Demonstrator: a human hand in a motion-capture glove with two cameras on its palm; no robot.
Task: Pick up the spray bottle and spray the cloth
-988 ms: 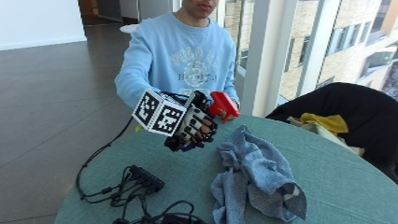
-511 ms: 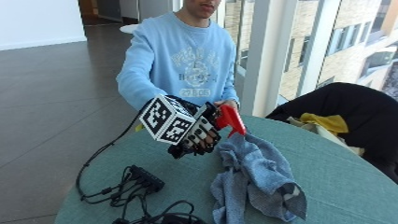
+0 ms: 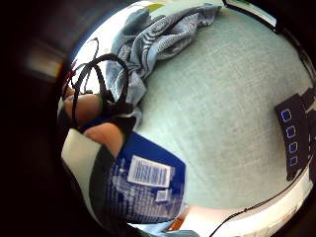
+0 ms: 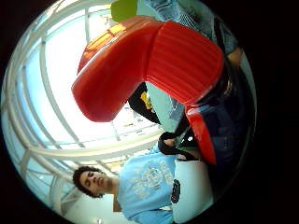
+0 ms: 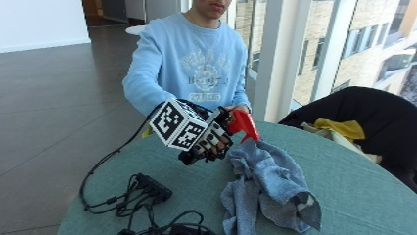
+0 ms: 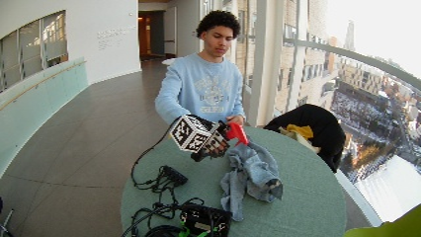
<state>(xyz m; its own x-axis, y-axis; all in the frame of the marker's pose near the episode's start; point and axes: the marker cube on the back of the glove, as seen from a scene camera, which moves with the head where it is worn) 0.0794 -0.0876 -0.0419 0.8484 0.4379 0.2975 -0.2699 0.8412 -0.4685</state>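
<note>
My gloved right hand [image 5: 210,138] grips a spray bottle above the green table [image 5: 365,191]. The bottle's red spray head [image 5: 243,124] sticks out past my fingers, tilted down at the crumpled blue-grey cloth [image 5: 270,188] just below and beside it. The red head [image 4: 149,65] fills the thumb side palm view. In the little finger side palm view the bottle's blue labelled body [image 3: 145,185] sits against my palm, with the cloth [image 3: 158,44] on the table beyond. The person's bare hand sits behind the bottle, mostly hidden.
Black cables and a small black box [image 5: 151,187] lie on the table's near left part. A dark device [image 6: 205,218] sits at the front edge. A black chair with a yellow item [image 5: 342,128] stands behind the table at the right, by the windows.
My hand has carried the bottle to the right and down, closer to the cloth, and tilted the red head toward it.
</note>
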